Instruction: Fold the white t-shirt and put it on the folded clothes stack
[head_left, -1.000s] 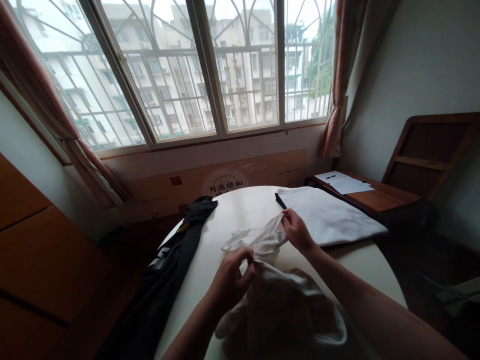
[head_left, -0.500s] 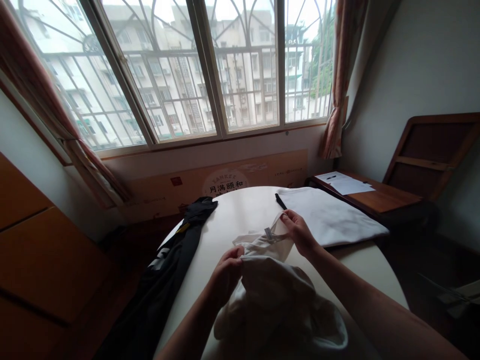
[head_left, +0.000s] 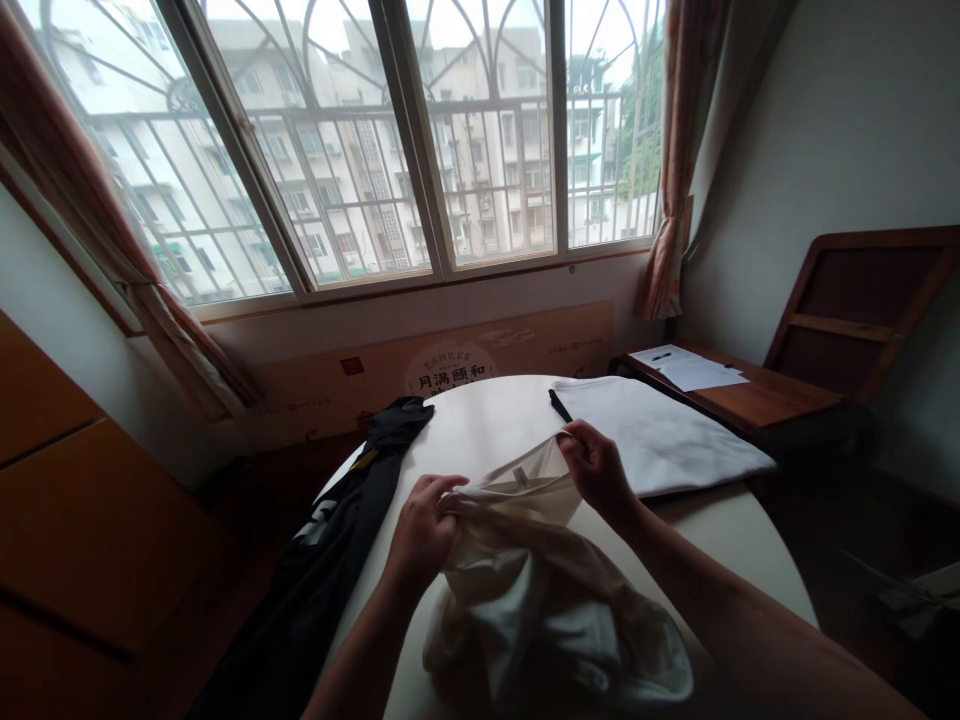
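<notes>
Holding a pale garment [head_left: 517,590] by its opening, over the near part of the white table [head_left: 469,420].
With the left hand [head_left: 421,530] we pinch the rim between thumb and fingers; the fabric looks light, soft and limp, not fragile, best gripped at the rim on either side of the label [head_left: 520,477]; with the right hand [head_left: 598,468] we pinch its far side. Black clothing [head_left: 345,540] lines the table's left edge, tabletop gives us room beyond the garment, and folded white cloth [head_left: 660,435] narrows the right.
</notes>
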